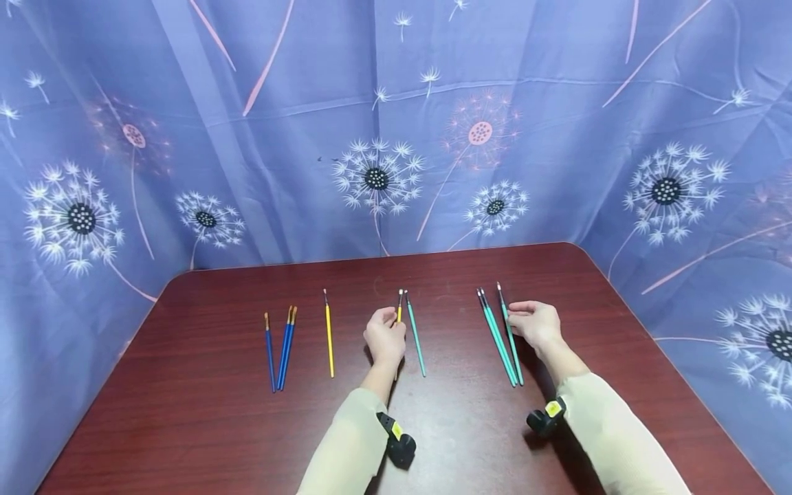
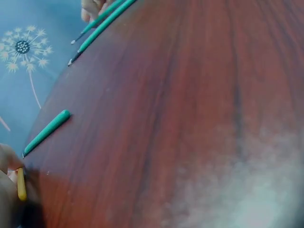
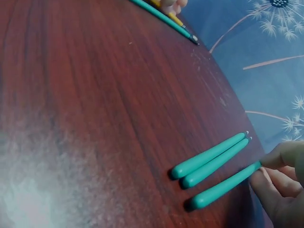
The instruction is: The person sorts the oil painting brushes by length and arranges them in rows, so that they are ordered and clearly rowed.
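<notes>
Near the table's middle, my left hand (image 1: 385, 337) grips a yellow-handled paintbrush (image 1: 399, 315), its pale tip pointing to the back. In the left wrist view the brush's yellow end (image 2: 21, 185) sticks out below the fingers. Just right of it lies a green paintbrush (image 1: 416, 337). Over on the right, my right hand (image 1: 537, 324) pinches another green paintbrush (image 1: 512, 340) between thumb and fingers. In the right wrist view this brush's rounded end (image 3: 204, 197) points away from the hand. Beside it, two green paintbrushes (image 1: 497, 337) lie close together.
A lone yellow paintbrush (image 1: 329, 340) lies left of my left hand. Farther left are several blue paintbrushes (image 1: 287, 350), two of them side by side. The dark red wooden table (image 1: 216, 426) ends at a blue dandelion-print curtain (image 1: 297, 185) behind.
</notes>
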`<state>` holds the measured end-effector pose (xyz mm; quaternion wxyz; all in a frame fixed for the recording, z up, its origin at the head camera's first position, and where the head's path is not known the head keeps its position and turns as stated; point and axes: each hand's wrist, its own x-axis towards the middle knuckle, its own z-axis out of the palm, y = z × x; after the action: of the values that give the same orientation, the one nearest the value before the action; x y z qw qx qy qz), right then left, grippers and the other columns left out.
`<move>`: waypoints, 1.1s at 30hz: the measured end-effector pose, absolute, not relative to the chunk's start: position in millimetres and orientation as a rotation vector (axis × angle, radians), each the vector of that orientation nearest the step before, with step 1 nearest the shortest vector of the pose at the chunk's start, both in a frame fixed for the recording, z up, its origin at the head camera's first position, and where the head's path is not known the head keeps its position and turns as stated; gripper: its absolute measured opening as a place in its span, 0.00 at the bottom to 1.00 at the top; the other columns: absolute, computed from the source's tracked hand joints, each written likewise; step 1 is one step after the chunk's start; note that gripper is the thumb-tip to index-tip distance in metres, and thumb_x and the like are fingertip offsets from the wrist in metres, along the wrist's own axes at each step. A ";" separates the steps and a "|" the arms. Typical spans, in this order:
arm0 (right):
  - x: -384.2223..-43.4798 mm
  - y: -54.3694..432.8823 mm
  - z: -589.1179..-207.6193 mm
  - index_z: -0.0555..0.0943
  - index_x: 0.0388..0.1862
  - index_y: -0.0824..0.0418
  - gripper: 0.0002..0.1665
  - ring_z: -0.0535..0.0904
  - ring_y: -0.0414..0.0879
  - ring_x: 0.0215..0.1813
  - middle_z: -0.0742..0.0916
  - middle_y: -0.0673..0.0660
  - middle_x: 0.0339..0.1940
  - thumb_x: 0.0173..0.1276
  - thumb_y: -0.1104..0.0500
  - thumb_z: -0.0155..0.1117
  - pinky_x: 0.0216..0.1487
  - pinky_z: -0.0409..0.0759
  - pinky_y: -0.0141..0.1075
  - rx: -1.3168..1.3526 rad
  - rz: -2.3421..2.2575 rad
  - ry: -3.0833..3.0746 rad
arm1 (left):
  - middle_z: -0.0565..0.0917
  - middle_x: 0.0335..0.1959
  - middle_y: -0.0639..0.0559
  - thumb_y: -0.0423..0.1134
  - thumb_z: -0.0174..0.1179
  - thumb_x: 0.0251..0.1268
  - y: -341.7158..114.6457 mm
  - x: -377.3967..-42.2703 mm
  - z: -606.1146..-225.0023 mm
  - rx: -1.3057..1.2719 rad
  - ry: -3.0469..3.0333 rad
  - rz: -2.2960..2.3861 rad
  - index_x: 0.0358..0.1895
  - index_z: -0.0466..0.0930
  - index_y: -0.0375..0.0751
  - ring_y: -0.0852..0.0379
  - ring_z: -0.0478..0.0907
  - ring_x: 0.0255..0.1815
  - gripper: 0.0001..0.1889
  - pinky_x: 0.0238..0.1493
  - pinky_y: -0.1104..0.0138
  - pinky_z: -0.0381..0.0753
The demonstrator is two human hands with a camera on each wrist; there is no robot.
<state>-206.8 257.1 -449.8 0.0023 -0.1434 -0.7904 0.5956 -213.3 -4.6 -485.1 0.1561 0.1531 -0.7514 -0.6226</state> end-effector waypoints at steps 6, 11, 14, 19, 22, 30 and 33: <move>-205.2 254.9 -451.2 0.76 0.52 0.77 0.22 0.81 0.33 0.26 0.84 0.72 0.47 0.58 0.70 0.61 0.29 0.82 0.26 -0.424 1.667 -2.591 | 0.84 0.43 0.35 0.19 0.58 0.48 -6.5 -213.2 -483.2 0.489 -2.032 -1.954 0.43 0.80 0.28 0.44 0.83 0.47 0.15 0.45 0.62 0.84; -202.6 249.1 -449.9 0.79 0.49 0.72 0.19 0.81 0.33 0.24 0.86 0.68 0.43 0.60 0.64 0.63 0.27 0.80 0.26 -0.387 1.500 -2.649 | 0.84 0.41 0.32 0.16 0.57 0.46 -8.8 -211.1 -479.8 0.507 -1.968 -2.006 0.41 0.79 0.25 0.42 0.84 0.44 0.15 0.44 0.64 0.84; -200.7 243.9 -448.0 0.82 0.47 0.68 0.18 0.81 0.35 0.25 0.88 0.64 0.39 0.60 0.61 0.64 0.28 0.79 0.27 -0.355 1.351 -2.686 | 0.84 0.40 0.31 0.15 0.57 0.45 -10.3 -209.8 -477.3 0.493 -1.946 -2.016 0.41 0.79 0.24 0.41 0.84 0.43 0.16 0.43 0.63 0.84; -199.1 233.1 -445.1 0.84 0.45 0.64 0.16 0.85 0.47 0.36 0.89 0.62 0.38 0.60 0.58 0.64 0.39 0.78 0.36 -0.262 1.131 -2.701 | 0.83 0.40 0.30 0.15 0.56 0.46 -14.3 -208.7 -473.6 0.494 -1.935 -2.062 0.42 0.78 0.22 0.40 0.84 0.43 0.16 0.42 0.64 0.85; -198.8 224.1 -443.9 0.84 0.46 0.63 0.16 0.85 0.53 0.43 0.88 0.62 0.40 0.61 0.57 0.63 0.46 0.78 0.43 -0.230 1.149 -2.691 | 0.83 0.40 0.29 0.14 0.57 0.47 -17.9 -209.3 -473.9 0.516 -1.913 -2.099 0.43 0.78 0.22 0.39 0.84 0.42 0.15 0.41 0.64 0.85; -200.6 196.2 -444.5 0.84 0.46 0.62 0.17 0.84 0.54 0.43 0.88 0.61 0.41 0.59 0.56 0.64 0.50 0.78 0.47 -0.176 1.209 -2.700 | 0.84 0.38 0.31 0.16 0.58 0.47 -28.0 -209.7 -472.8 0.537 -1.899 -2.080 0.40 0.79 0.24 0.41 0.84 0.40 0.14 0.40 0.66 0.85; -201.9 185.9 -446.1 0.84 0.45 0.61 0.16 0.84 0.54 0.44 0.88 0.60 0.42 0.59 0.56 0.65 0.51 0.78 0.47 -0.159 1.238 -2.702 | 0.84 0.38 0.31 0.16 0.58 0.47 -33.1 -211.4 -473.4 0.538 -1.887 -2.068 0.40 0.79 0.23 0.42 0.85 0.39 0.14 0.39 0.68 0.84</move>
<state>-201.9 185.9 -446.1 0.0827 -0.0533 -0.9047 0.4146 -211.4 -33.1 -473.4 0.1449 0.1867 -0.6550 -0.7177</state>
